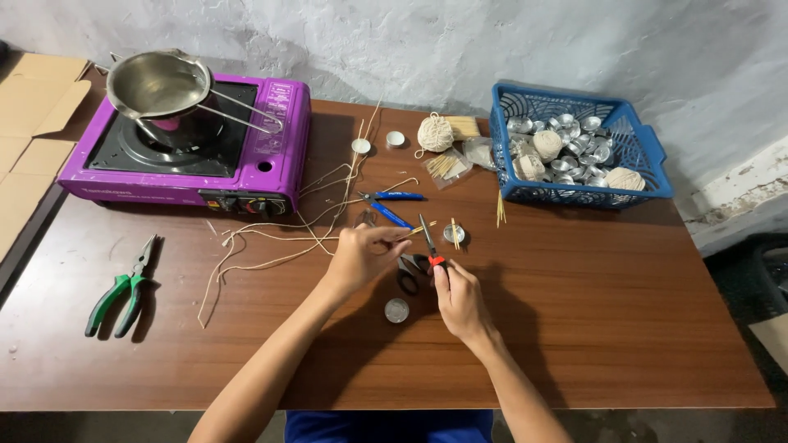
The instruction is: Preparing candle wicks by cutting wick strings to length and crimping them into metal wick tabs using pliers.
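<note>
Two hands work at the middle of the desk [624, 328]. We find the left hand [361, 256] pinched shut on a thin wooden stick [417, 231], its tip pointing right. We find the right hand [460, 299] gripping a small red-handled tool [430, 246], blade angled up and away. Black scissors [408, 272] lie between both hands, a round metal cup [396, 310] just below them. Blue pliers [390, 203] and loose wick string [271, 242] lie just beyond. We note green pliers [123, 289] far left, a purple stove [189, 148] carrying a steel pot [160, 82], and a blue basket [648, 156] of cups at right
</note>
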